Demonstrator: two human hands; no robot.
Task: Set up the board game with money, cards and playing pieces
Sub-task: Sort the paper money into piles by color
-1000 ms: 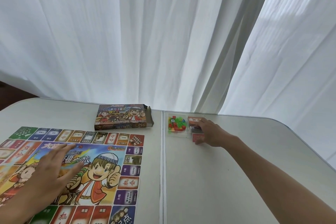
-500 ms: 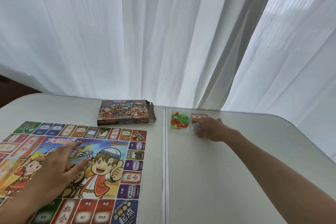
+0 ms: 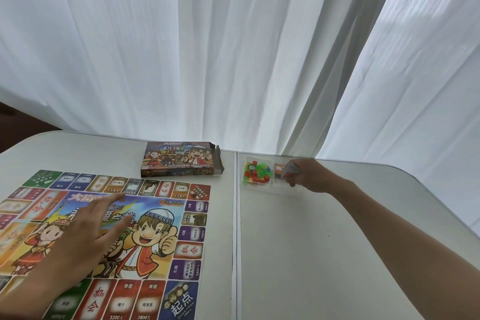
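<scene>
Cartoon-printed game board (image 3: 145, 218) with purple, red, green and orange border squares. Red, green, yellow playing pieces (image 3: 255, 174) in a clear tray (image 3: 259, 188). White table (image 3: 337, 241), white pleated curtains (image 3: 207, 47).

One board (image 3: 193, 252), one box (image 3: 181, 160), one tray (image 3: 272, 186), left hand (image 3: 85, 234), right hand (image 3: 302, 174).

Reaches far forward with the right arm (image 3: 389, 228) stretched almost straight, right hand (image 3: 304, 175) knuckles-up and curled in, grip unclear, while resting the left hand (image 3: 88, 236) palm-down, fingers (image 3: 111, 201) straight and slightly spread, pointing ahead.
</scene>
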